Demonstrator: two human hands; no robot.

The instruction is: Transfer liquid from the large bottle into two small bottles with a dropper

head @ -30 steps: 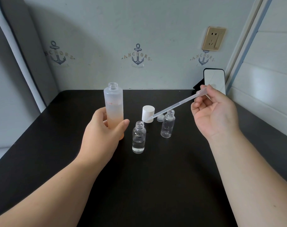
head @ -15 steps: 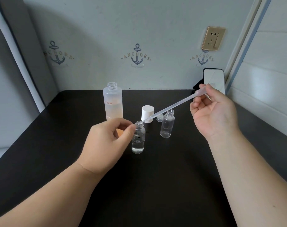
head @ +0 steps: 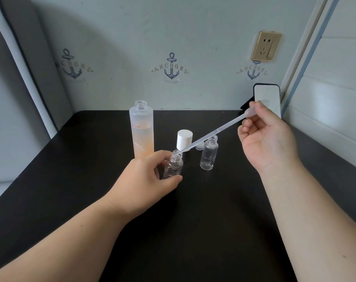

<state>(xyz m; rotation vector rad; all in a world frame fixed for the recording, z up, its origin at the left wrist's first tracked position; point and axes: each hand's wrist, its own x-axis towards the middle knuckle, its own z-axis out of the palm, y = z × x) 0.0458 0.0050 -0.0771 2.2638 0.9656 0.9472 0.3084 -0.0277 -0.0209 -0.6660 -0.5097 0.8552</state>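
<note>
A black table fills a corner, with a pale wall printed with anchors behind it and a gold socket at upper right. A phone leans in the back right corner. The tall bottle stands uncapped near the back, roughly half full of peach liquid. Just right of it sits a white cap, with a small clear cap beside that. The right small bottle stands open and looks empty. The left hand grips the near small bottle, thumb and fingers curled round it. The right hand pinches the dropper by its bulb, tip at that bottle's mouth. The table's front half lies bare under the forearms.
</note>
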